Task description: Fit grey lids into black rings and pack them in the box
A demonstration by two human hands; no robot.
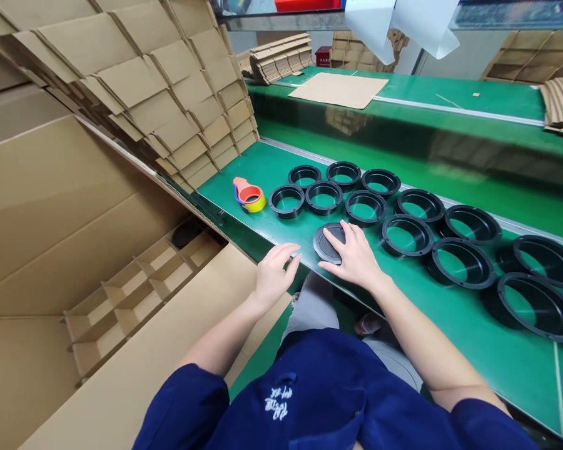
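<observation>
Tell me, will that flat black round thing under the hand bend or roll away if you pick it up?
The black disc looks like molded plastic, so it is probably stiff and fairly light. It lies flat on the green belt under the right hand, so it likely slides rather than rolls, unless stood on edge. The left hand hovers beside it.

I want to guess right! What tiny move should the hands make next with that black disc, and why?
Probably curl the right hand around the disc and lift it. The palm lies flat on it at the near edge of the green belt, while the left hand hovers open beside it, touching nothing. The box with empty card cells sits just left.
</observation>
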